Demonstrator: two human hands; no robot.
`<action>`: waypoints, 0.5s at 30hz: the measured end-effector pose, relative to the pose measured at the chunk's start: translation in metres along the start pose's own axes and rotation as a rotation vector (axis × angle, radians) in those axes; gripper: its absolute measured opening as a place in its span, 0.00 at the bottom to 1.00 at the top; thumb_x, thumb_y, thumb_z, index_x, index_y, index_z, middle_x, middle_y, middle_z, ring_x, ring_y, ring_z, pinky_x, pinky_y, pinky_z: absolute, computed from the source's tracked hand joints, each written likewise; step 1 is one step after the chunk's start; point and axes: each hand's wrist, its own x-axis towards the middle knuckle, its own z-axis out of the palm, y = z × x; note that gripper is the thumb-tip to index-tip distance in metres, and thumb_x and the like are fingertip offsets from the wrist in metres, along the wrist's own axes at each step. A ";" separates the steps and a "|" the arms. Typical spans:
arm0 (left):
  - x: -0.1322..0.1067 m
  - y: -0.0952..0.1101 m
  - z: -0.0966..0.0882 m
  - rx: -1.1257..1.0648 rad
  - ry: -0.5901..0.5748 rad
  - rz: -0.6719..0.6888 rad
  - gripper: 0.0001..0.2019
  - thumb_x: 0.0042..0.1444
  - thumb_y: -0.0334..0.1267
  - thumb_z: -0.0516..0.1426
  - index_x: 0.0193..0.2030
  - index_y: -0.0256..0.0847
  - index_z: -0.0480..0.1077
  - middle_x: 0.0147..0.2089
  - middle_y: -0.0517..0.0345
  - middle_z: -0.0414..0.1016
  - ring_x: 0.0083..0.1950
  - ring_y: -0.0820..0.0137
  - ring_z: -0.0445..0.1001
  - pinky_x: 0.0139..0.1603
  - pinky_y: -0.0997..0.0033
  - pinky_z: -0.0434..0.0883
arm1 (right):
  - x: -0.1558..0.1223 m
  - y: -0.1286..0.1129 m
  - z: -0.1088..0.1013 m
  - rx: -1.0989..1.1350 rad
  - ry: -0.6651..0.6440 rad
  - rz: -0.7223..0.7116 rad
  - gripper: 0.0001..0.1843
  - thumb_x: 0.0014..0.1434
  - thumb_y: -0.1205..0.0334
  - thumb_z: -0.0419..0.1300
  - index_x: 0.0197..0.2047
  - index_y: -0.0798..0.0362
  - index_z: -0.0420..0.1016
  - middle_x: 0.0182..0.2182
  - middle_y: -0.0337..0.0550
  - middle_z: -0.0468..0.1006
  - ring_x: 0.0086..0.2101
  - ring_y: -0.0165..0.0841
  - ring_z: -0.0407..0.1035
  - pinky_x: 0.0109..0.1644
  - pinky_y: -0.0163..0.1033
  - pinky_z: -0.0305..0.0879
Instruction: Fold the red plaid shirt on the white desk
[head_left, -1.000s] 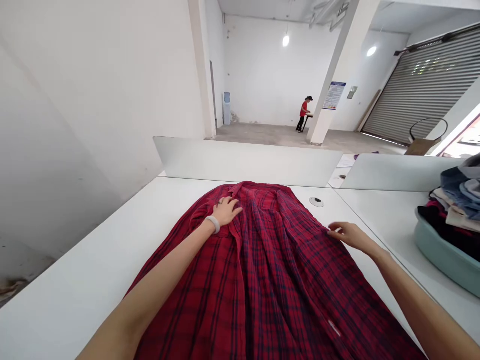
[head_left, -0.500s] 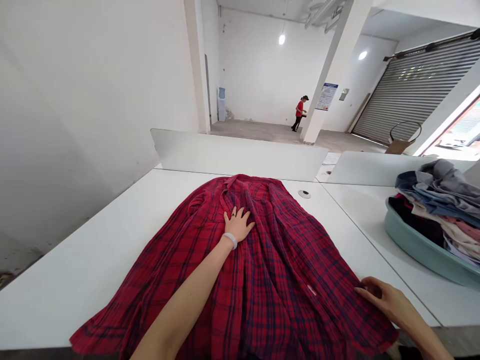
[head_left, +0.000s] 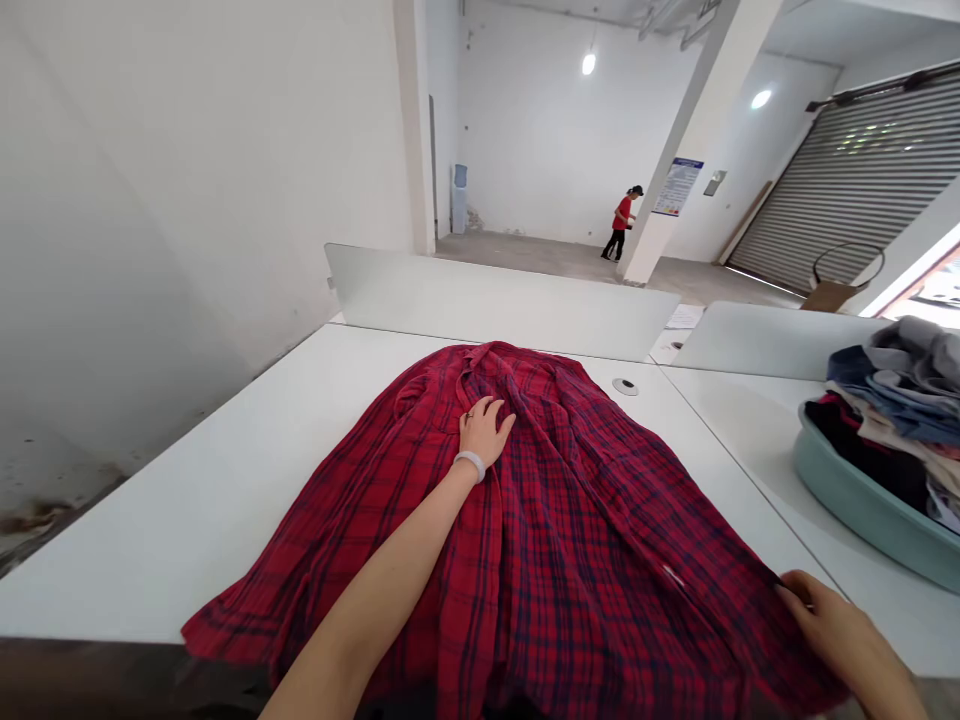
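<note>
A red plaid shirt [head_left: 570, 540] lies spread front-up on the white table [head_left: 225, 500], collar at the far end. My left hand [head_left: 484, 428] rests flat on its chest near the placket, fingers apart, a pale bracelet on the wrist. My right hand [head_left: 832, 622] lies on the shirt's near right hem at the table's front edge, fingers curled against the cloth; whether they pinch it is hidden.
A teal basin [head_left: 862, 500] heaped with mixed clothes sits on the adjoining table at right. Low grey dividers [head_left: 487, 305] run along the back. A cable grommet [head_left: 625, 386] lies beyond the shirt. Far off, a person in red [head_left: 624, 222] stands by a pillar.
My left hand slid from the shirt's left shoulder toward the middle of the chest. My right hand travelled down the right side to the hem at the near edge.
</note>
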 end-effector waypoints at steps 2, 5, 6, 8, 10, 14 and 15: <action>0.005 -0.006 -0.001 -0.097 0.109 -0.040 0.17 0.63 0.41 0.50 0.56 0.40 0.67 0.61 0.45 0.63 0.61 0.58 0.65 0.61 0.54 0.63 | 0.008 -0.025 -0.009 0.004 0.101 -0.108 0.22 0.53 0.42 0.48 0.36 0.49 0.73 0.36 0.50 0.79 0.34 0.46 0.74 0.37 0.49 0.68; 0.013 -0.016 -0.002 -0.190 0.221 -0.102 0.16 0.60 0.32 0.51 0.55 0.36 0.66 0.58 0.43 0.64 0.60 0.61 0.65 0.61 0.60 0.64 | 0.028 -0.105 -0.020 0.114 0.143 -0.400 0.24 0.58 0.43 0.47 0.46 0.50 0.72 0.49 0.49 0.74 0.47 0.44 0.70 0.51 0.49 0.67; 0.015 -0.020 -0.003 -0.208 0.238 -0.129 0.17 0.58 0.30 0.52 0.55 0.36 0.66 0.57 0.43 0.64 0.59 0.61 0.65 0.62 0.59 0.64 | 0.038 -0.138 -0.019 0.159 0.079 -0.518 0.24 0.60 0.44 0.47 0.50 0.49 0.70 0.53 0.48 0.72 0.51 0.41 0.68 0.56 0.47 0.64; 0.018 -0.025 -0.004 -0.239 0.253 -0.176 0.18 0.56 0.27 0.53 0.54 0.37 0.66 0.55 0.44 0.65 0.58 0.61 0.67 0.62 0.58 0.64 | 0.063 -0.203 -0.008 0.214 -0.045 -0.742 0.24 0.62 0.45 0.47 0.55 0.49 0.68 0.58 0.48 0.67 0.57 0.39 0.63 0.62 0.46 0.58; 0.019 -0.028 -0.005 -0.262 0.258 -0.190 0.19 0.54 0.26 0.54 0.53 0.38 0.66 0.54 0.46 0.65 0.57 0.61 0.68 0.62 0.57 0.64 | 0.092 -0.260 0.014 0.220 -0.134 -0.866 0.28 0.62 0.44 0.48 0.59 0.50 0.65 0.63 0.49 0.59 0.62 0.40 0.55 0.65 0.46 0.54; 0.015 -0.027 -0.006 -0.257 0.235 -0.178 0.20 0.54 0.26 0.53 0.55 0.38 0.64 0.56 0.46 0.63 0.59 0.62 0.66 0.63 0.60 0.63 | 0.148 -0.332 0.065 0.097 -0.208 -0.770 0.29 0.66 0.48 0.41 0.62 0.55 0.62 0.64 0.54 0.56 0.64 0.40 0.49 0.67 0.48 0.47; 0.014 -0.026 -0.006 -0.252 0.226 -0.184 0.20 0.55 0.27 0.53 0.55 0.38 0.64 0.57 0.45 0.63 0.60 0.63 0.66 0.63 0.61 0.64 | 0.159 -0.341 0.075 0.066 -0.226 -0.734 0.29 0.66 0.48 0.41 0.62 0.56 0.61 0.64 0.55 0.56 0.64 0.42 0.49 0.66 0.52 0.47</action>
